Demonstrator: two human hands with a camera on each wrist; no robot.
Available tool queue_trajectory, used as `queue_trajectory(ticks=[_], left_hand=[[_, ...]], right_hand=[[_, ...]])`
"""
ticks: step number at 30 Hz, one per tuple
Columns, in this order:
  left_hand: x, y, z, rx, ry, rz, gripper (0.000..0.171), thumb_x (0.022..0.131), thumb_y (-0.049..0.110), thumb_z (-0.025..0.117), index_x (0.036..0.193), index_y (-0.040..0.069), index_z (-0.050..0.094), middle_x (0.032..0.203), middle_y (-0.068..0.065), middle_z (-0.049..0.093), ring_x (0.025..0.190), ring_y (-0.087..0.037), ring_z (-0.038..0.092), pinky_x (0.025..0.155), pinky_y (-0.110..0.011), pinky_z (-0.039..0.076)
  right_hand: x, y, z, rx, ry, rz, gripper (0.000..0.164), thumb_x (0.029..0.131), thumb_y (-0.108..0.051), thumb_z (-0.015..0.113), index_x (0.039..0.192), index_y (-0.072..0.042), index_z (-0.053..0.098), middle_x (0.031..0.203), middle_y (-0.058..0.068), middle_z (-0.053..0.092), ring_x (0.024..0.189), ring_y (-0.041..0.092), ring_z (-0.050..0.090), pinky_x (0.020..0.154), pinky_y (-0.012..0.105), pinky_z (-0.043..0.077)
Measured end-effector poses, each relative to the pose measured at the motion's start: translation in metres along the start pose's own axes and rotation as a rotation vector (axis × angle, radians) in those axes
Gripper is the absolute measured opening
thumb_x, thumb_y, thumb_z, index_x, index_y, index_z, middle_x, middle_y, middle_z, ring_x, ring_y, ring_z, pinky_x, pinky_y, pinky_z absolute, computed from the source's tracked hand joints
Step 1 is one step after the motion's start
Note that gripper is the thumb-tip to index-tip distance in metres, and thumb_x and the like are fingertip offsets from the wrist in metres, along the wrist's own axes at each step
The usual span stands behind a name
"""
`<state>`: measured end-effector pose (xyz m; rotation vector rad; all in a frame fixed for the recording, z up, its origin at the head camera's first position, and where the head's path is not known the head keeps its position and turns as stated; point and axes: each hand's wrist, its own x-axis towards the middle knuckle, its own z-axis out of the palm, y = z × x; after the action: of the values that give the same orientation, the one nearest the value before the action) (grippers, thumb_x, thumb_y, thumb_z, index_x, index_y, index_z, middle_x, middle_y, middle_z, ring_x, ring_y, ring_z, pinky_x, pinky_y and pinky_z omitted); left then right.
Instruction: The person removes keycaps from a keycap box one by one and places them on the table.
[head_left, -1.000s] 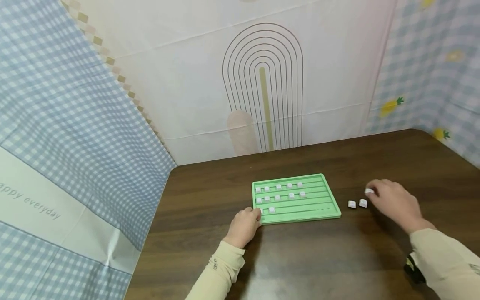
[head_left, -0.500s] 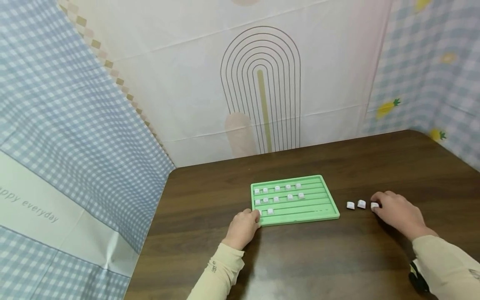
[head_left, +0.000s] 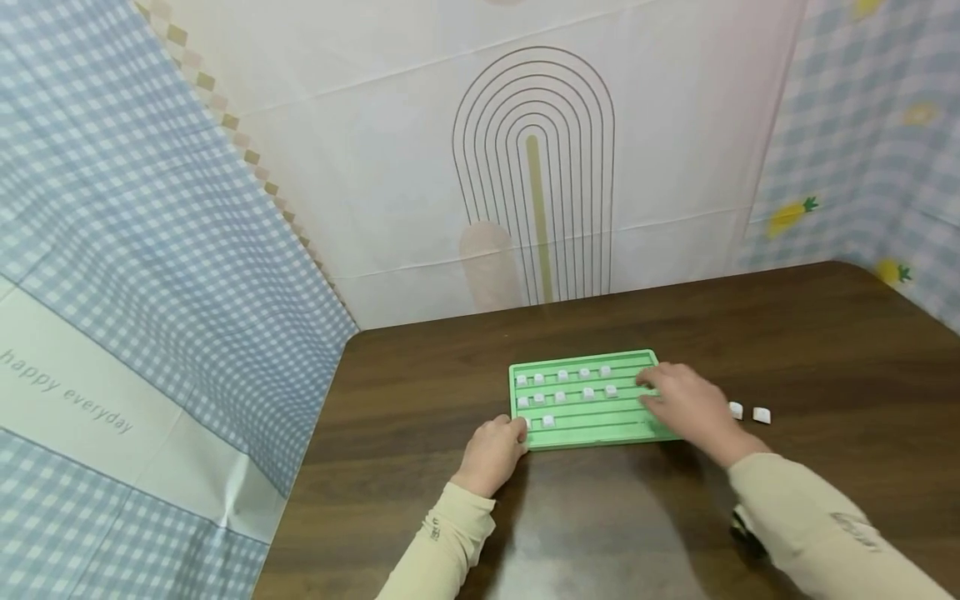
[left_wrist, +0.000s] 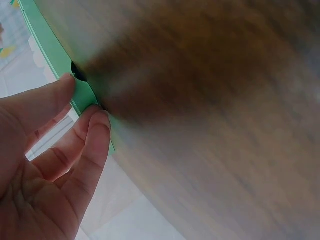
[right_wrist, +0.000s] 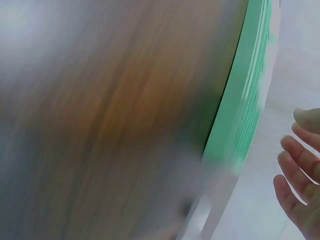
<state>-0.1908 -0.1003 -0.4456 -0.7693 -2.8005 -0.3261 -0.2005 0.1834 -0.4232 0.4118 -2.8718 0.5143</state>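
Observation:
A light green tray (head_left: 585, 433) with grooved rows lies on the table, bearing several small white keycaps (head_left: 562, 376). At its near left corner, my left hand (head_left: 491, 454) pinches the rim. The left wrist view has the thumb and fingers of that hand (left_wrist: 55, 150) on the green rim (left_wrist: 50, 45). Over the tray's right side is my right hand (head_left: 690, 408), its thumb and forefinger apart with nothing visible between them. In the right wrist view the fingers of this hand (right_wrist: 302, 175) are loosely spread beside the green edge (right_wrist: 240, 95).
Right of the tray, two loose white keycaps, one here (head_left: 762, 415), lie on the dark wooden table (head_left: 420, 375). My right forearm (head_left: 817, 517) crosses the table's right front. Behind the table hangs a patterned cloth (head_left: 360, 183).
My right hand first set a keycap down at the right end of the loose ones, let go, and has moved left over the tray. The left hand stays at the tray's corner.

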Motion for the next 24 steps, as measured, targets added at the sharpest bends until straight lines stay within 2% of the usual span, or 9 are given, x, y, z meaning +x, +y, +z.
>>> queue_trajectory(ticks=[4,10,13,18,24], left_hand=[[0.002,0.002,0.001,-0.007,-0.017,-0.001,0.016,0.077,0.014,0.071,0.074,0.010,0.056,0.068,-0.004,0.056,0.057,-0.018,0.053,0.048,-0.025,0.042],[0.005,0.007,0.001,-0.006,-0.041,0.007,0.015,0.075,0.014,0.072,0.075,0.011,0.057,0.070,-0.003,0.057,0.058,-0.017,0.055,0.048,-0.023,0.044],[0.006,0.010,0.002,0.011,-0.035,0.027,0.014,0.075,0.016,0.072,0.077,0.011,0.059,0.070,-0.003,0.058,0.058,-0.017,0.056,0.048,-0.023,0.045],[0.010,0.015,0.003,0.040,-0.016,0.070,0.015,0.077,0.017,0.071,0.076,0.011,0.058,0.068,-0.003,0.057,0.057,-0.015,0.054,0.049,-0.021,0.044],[0.010,0.017,0.005,0.047,-0.007,0.078,0.016,0.076,0.018,0.072,0.075,0.011,0.057,0.068,-0.002,0.056,0.055,-0.015,0.053,0.048,-0.020,0.043]], right_hand=[[0.016,-0.039,0.025,0.021,-0.014,-0.094,0.019,0.080,-0.018,0.065,0.097,-0.009,0.066,0.105,0.015,0.068,0.096,0.032,0.059,0.071,0.048,0.054],[0.029,-0.073,0.050,0.010,-0.075,-0.133,0.020,0.080,-0.018,0.065,0.097,-0.009,0.066,0.097,0.009,0.068,0.087,0.026,0.060,0.064,0.041,0.054],[0.029,-0.079,0.057,-0.008,-0.093,-0.142,0.017,0.080,-0.016,0.065,0.095,-0.008,0.066,0.093,0.008,0.067,0.082,0.025,0.060,0.060,0.039,0.053],[0.027,-0.080,0.060,-0.049,-0.039,-0.168,0.009,0.080,-0.012,0.064,0.088,-0.008,0.065,0.085,0.007,0.064,0.076,0.023,0.058,0.057,0.037,0.051],[0.026,-0.079,0.061,-0.057,-0.036,-0.157,0.007,0.081,-0.012,0.064,0.087,-0.008,0.065,0.083,0.007,0.063,0.075,0.023,0.057,0.057,0.037,0.051]])
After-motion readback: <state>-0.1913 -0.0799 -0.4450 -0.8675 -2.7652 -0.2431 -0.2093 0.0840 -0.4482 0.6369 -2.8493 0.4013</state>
